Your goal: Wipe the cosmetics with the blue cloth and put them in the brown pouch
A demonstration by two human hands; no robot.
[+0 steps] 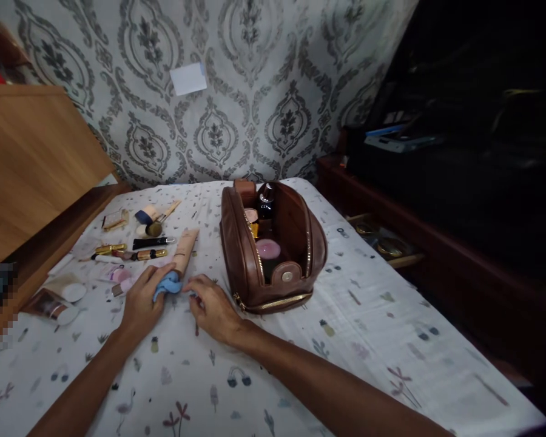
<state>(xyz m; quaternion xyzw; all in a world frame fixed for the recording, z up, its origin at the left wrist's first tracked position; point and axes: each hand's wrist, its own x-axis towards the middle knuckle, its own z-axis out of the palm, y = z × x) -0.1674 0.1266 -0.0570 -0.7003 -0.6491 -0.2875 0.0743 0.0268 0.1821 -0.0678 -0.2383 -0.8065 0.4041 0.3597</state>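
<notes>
My left hand (pixel 144 298) is closed around a bunched blue cloth (pixel 169 284). A beige squeeze tube (pixel 186 250) extends from the cloth's far side; whether the fingers also grip it is hidden. Just right of the cloth, my right hand (pixel 213 308) has bent fingers with the thumb apart, and nothing shows in it. To its right stands a brown toiletry bag (pixel 236 255), unzipped at the top. Inside it are a dark bottle (pixel 266 203), a pink oval item (pixel 268 249) and other small items.
Left on the patterned sheet (pixel 300 376) lie a black tube (pixel 152 243), gold-capped tubes (pixel 110 249), a brown tube (pixel 50 306), a blue-banded jar (pixel 146 213) and a clear compact (pixel 115 220). A wooden panel (pixel 36 164) borders the left; a dark red ledge (pixel 373 206) runs along the right.
</notes>
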